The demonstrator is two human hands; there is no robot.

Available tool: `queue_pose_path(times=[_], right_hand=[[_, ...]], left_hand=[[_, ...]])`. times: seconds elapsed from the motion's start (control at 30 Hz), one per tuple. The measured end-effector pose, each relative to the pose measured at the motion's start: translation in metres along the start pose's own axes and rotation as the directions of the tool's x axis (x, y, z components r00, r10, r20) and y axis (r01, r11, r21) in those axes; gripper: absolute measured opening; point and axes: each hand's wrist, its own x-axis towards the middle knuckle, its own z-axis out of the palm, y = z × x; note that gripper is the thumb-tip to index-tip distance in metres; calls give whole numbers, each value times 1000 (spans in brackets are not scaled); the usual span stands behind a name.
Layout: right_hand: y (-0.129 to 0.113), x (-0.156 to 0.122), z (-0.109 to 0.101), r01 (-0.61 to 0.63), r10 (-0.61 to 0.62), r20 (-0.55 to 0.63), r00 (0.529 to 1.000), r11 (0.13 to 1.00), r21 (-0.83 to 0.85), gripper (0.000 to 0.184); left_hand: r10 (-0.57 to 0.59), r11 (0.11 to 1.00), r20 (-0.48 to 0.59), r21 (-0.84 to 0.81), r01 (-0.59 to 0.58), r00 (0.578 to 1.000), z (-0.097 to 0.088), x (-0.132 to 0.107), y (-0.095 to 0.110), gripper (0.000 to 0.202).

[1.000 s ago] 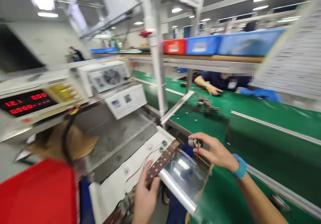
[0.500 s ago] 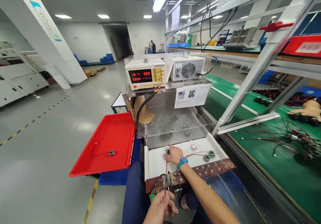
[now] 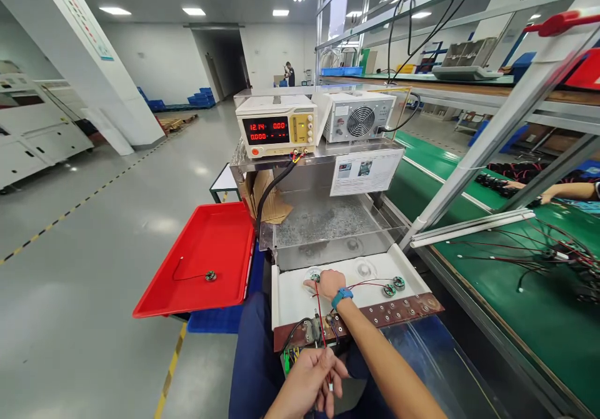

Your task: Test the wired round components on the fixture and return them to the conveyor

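My right hand (image 3: 332, 284) presses a small round green-rimmed part (image 3: 315, 277), likely a circuit board or motor coil, on the white tray (image 3: 293, 306). The hand covers much of that part. A thin red wire (image 3: 320, 312) runs from it down to my left hand (image 3: 312, 375). There the fingers are closed around the wire, and a small white connector (image 3: 330, 386) pokes out below. On the tray's right side lie two similar round parts (image 3: 389, 290) with dark red wires. A brown strip with metal studs (image 3: 394, 312) borders the tray's front.
Left of the tray, a red bin (image 3: 197, 300) holds one wired round part (image 3: 210, 275). A power supply (image 3: 276, 128) with red digits and a grey fan unit (image 3: 359, 119) stand behind. At right, another person's hand (image 3: 546, 195) reaches over the green bench (image 3: 492, 281).
My left hand has drawn slightly right, and the white connector now shows below its fingers. My right hand stays on the round part. Another person's arm has come into view at right.
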Motion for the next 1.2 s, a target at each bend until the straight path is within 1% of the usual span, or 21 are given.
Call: queue_pose_path(times=[0.07,0.13,0.2,0.23,0.27,0.33,0.4,0.5,0.57,0.6,0.7,0.87,1.0,1.2], right_hand=[[3,-1,2,28,-28,-19,999,999,30,67],[6,-1,4,115,-113,-37,993,991,65,56],[9,0,6,191,-190,-22,982,978,86,43],[10,1,8,209,-209,-10,978,973,93,37],[11,2,9,215,-216,1,976,972,98,33],[12,5,12,211,-213,6,977,971,115,30],[14,7,14,209,-212,7,977,968,137,31],[15,9,15,201,-205,10,979,967,159,32],[16,10,15,198,-203,13,979,966,165,32],[16,10,15,200,-205,15,979,966,166,33],[17,9,14,203,-210,22,978,964,172,36],[18,10,13,189,-200,39,979,964,187,37],[19,10,14,195,-206,41,978,963,185,37],[19,10,15,206,-214,26,976,961,185,37]], left_hand=[[33,999,-37,-12,-34,999,-1,-1,12,64],[85,996,-78,-33,-88,993,-4,1,26,60],[137,989,-107,-36,-141,985,-9,7,39,57],[153,987,-115,-26,-157,982,-12,11,45,56],[160,987,-123,-9,-162,979,-14,16,51,56],[167,985,-140,55,-161,976,-20,29,58,56],[194,970,-182,185,-160,964,-25,43,61,54],[334,878,-242,431,-207,911,-30,65,60,43],[410,820,-244,521,-237,879,-33,78,55,33],[426,805,-240,541,-244,872,-33,83,52,29],[435,780,-230,578,-238,871,-34,93,41,23],[432,762,-235,611,-214,871,-38,102,27,25],[415,754,-238,631,-185,878,-42,109,21,27],[392,741,-272,660,-126,879,-44,116,16,25]])
